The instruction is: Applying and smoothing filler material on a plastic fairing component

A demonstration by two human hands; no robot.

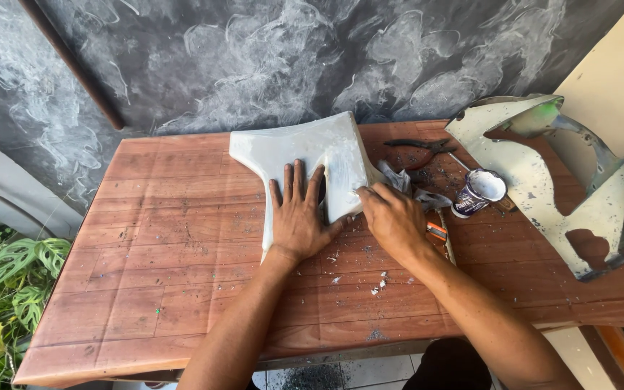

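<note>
I see the wooden table [182, 238] carrying a white plastic panel [326, 155] near its far edge, with a larger worn grey panel [543, 180] lying off to the right. My left hand [299, 217] lies flat and spread on the white panel, pinning it. My right hand [393, 217] is curled at its right edge, fingers closed on something I cannot make out. An open tin [479, 191] and pliers [420, 146] sit just beyond. I judge steady downward pressure from the left matters most here.
</note>
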